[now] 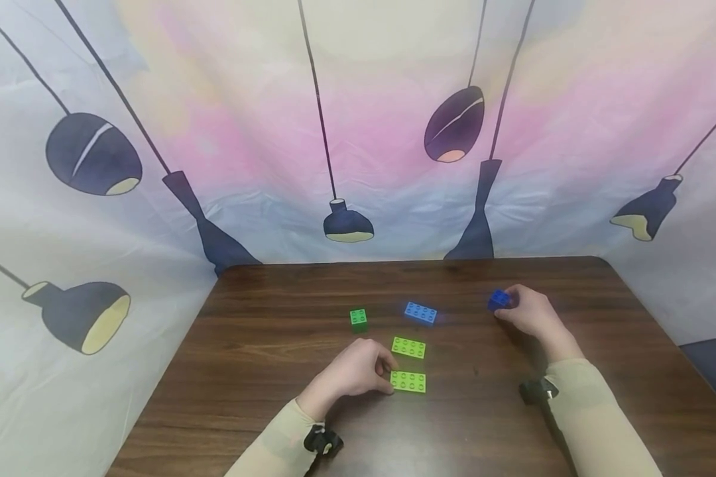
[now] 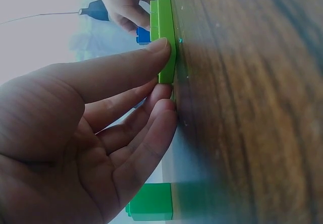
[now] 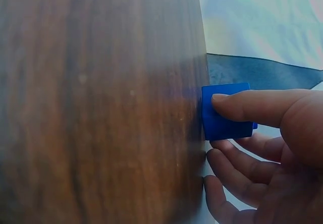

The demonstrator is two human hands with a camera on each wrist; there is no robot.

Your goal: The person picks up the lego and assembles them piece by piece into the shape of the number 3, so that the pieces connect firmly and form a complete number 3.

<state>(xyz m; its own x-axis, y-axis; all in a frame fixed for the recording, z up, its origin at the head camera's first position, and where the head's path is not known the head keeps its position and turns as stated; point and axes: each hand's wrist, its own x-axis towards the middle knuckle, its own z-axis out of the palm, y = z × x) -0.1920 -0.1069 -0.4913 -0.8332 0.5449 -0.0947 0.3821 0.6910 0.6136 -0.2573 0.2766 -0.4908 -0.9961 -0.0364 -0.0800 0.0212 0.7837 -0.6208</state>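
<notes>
My left hand [image 1: 358, 368] pinches the left end of the nearer lime-green toy brick [image 1: 408, 381], which lies flat on the table. In the left wrist view the thumb presses the long side of that lime-green brick [image 2: 165, 27], with fingertips at its end. A second lime-green brick [image 1: 408, 348] lies just behind it. At the right, my right hand [image 1: 534, 315] holds a small dark blue brick [image 1: 498, 300] between thumb and fingers, at the tabletop. The right wrist view shows the thumb across a side of the blue brick [image 3: 227, 128], its studs facing up.
A small green brick [image 1: 358, 320] stands behind my left hand. To its right lies a longer light blue brick [image 1: 420, 313]. All sit on a dark wooden table [image 1: 274, 331], backed by a cloth [image 1: 262, 132] printed with hanging lamps.
</notes>
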